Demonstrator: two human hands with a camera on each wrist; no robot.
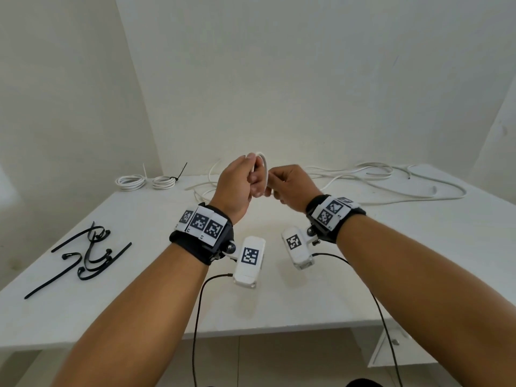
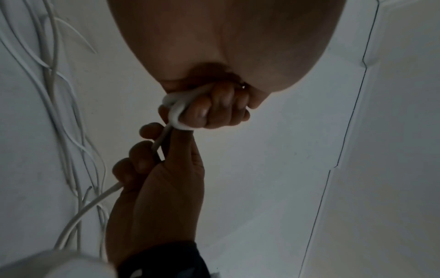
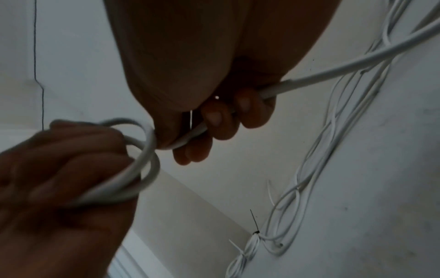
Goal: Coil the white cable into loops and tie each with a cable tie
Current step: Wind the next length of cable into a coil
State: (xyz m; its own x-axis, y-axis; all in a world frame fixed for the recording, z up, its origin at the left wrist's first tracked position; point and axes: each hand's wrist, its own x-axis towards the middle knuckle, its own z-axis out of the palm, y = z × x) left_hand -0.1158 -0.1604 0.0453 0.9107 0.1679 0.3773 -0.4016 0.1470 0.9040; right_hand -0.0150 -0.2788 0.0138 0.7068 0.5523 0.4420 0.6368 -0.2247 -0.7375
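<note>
Two hands winding a white cable [image 1: 265, 166] above a table.
Left hand [image 1: 237, 182] grips what looks like small loops; right hand [image 1: 293, 187] pinches the feeding strand. Slackened fingers could spring them loose.

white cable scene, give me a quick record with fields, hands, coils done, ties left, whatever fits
left hand: grips a small loop of the white cable, raised above the table
right hand: fingers curled round the cable's running length, feeding it toward the loop
finished coils: two at the far left of the table, side by side, one with a white tie, one with a black tie
loose cable: sprawled along the far edge
spare black cable ties: a heap at the near left
</note>
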